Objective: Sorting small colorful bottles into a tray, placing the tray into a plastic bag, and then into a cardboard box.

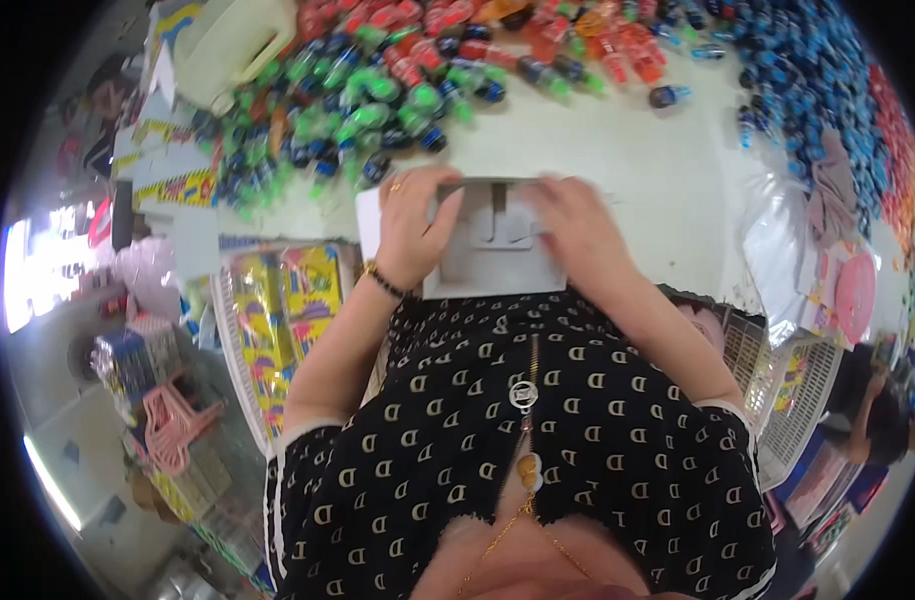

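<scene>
A small cardboard box (pixel 496 274), pale grey inside, stands with its top open at the near edge of the table, close against my body. Its left wall is in the grip of my left hand (pixel 416 228), thumb inside the rim and fingers outside. My right hand (pixel 585 232) closes on the far right corner, its fingers slightly smeared by motion. Folded flaps with a slot show inside the far end of the box. A white flap sticks out to the left, partly behind my left hand.
Many small bottles with green, red and orange contents (pixel 378 100) are heaped at the far left, blue ones (pixel 808 80) at the far right. A pale jerrycan (pixel 240 45) lies at the back left. Crates with yellow packages (pixel 283 320) flank me; a clear plastic bag (pixel 778 240) lies right.
</scene>
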A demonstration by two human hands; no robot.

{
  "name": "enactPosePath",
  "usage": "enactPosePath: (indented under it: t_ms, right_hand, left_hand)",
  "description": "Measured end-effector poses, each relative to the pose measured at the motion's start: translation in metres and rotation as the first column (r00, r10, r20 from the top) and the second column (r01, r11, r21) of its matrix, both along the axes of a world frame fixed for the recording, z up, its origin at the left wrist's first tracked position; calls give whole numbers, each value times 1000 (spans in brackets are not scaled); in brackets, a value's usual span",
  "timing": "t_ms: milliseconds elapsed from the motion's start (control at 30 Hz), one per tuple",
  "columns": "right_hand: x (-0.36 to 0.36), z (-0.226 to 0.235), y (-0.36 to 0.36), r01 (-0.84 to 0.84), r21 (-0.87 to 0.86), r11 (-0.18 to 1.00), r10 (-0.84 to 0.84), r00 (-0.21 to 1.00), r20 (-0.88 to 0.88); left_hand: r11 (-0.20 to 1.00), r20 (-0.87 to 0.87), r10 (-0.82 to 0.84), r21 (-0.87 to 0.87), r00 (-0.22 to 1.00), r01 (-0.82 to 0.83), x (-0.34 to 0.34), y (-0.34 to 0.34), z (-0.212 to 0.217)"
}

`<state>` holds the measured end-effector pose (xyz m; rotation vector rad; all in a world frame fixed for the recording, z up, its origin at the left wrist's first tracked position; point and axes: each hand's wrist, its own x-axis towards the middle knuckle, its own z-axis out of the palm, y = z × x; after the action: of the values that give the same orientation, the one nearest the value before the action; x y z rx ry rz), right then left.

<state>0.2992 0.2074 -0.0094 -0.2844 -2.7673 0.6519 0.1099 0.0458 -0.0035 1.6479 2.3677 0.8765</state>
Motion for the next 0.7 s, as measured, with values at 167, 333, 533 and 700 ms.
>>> enactPosePath:
  t_ms: [167,333,533,700]
  right_hand:
    - [-30,-17,-25,-219,-57,974,222,973,65]
    - [-30,-16,-10,-193,-147,970,226,941,251]
    - [-4,13,117,-2,-449,893,-105,971,-213]
    - [91,-27,351,723,-78,687,-672,590,-448]
  left_hand:
    - [991,148,63,110,987,-80,6,0,0]
    - [992,172,68,98,983,-86,8,4,0]
    - [995,107,67,71,992,-74,4,2,2]
    - [998,105,49,44,993,-53,2,7,10]
